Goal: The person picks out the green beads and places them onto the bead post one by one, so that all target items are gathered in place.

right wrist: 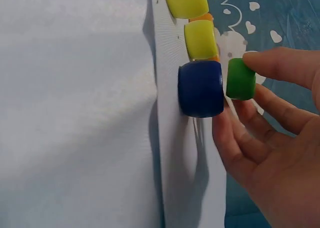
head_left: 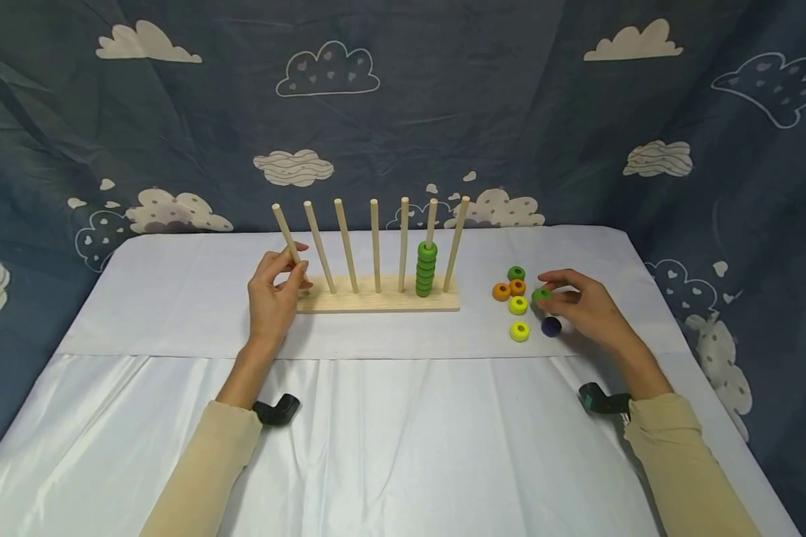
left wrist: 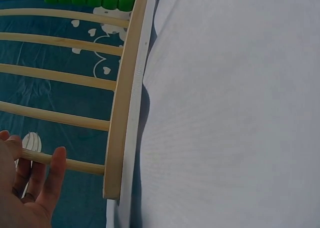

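A wooden stand (head_left: 376, 301) with a row of upright pegs is on the white-covered table. My left hand (head_left: 273, 294) holds the leftmost peg (left wrist: 85, 166) low down, near the board, thumb and fingers around it. A stack of green beads (head_left: 426, 270) fills the lower part of the second peg from the right; the other pegs carry none. To the right of the stand, my right hand (head_left: 587, 306) pinches a green bead (right wrist: 241, 78) between thumb and fingers. Close by it sits a dark blue bead (right wrist: 201, 89).
Left of the right hand lie loose beads: a green bead (head_left: 516, 274), two orange beads (head_left: 501, 291) and two yellow beads (head_left: 519, 331). The white tablecloth (head_left: 403, 432) spreads toward me, and a dark curtain with cloud prints (head_left: 443, 112) hangs behind the table.
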The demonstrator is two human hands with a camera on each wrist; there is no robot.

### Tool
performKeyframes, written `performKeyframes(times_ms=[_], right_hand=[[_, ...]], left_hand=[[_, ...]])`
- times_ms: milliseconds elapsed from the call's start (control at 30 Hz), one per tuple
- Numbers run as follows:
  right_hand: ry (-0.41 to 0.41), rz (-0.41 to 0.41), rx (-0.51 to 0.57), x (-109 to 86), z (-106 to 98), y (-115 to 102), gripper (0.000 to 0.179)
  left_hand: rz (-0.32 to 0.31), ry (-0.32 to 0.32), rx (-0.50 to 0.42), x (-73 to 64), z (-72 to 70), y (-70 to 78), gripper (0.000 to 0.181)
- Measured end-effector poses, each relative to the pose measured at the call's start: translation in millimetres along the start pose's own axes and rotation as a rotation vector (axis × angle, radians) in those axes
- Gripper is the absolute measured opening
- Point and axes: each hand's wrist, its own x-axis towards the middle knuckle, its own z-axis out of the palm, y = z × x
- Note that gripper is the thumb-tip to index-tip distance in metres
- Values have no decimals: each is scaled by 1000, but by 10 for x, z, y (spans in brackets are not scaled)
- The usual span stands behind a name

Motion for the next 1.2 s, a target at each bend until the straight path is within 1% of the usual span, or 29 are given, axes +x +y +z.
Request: performKeyframes(times_ms=[233, 333, 467, 767, 867, 1067, 1200], right_hand=[[69, -73, 14, -29, -35, -68, 50], [88, -67, 31, -21, -13, -104, 48], [110, -68, 39, -6, -10, -162, 45], [111, -87, 68, 15, -39, -312, 44], [110, -77, 79, 21, -46, -365, 46], [119, -80, 154, 57, -59, -515, 46], [119, -81, 177, 84, -52, -607, 48]], left_hand=[[10, -9, 13, 0, 0, 13, 26], [8, -11, 25, -3, -13, 14, 27], [11, -10, 19, -3, -10, 13, 27], [0, -6, 9, 2, 3, 10, 27], [-4, -9, 9, -1, 8, 4, 26], [3, -8, -2, 8, 9, -8, 26], [4, -6, -3, 11, 7, -5, 26]])
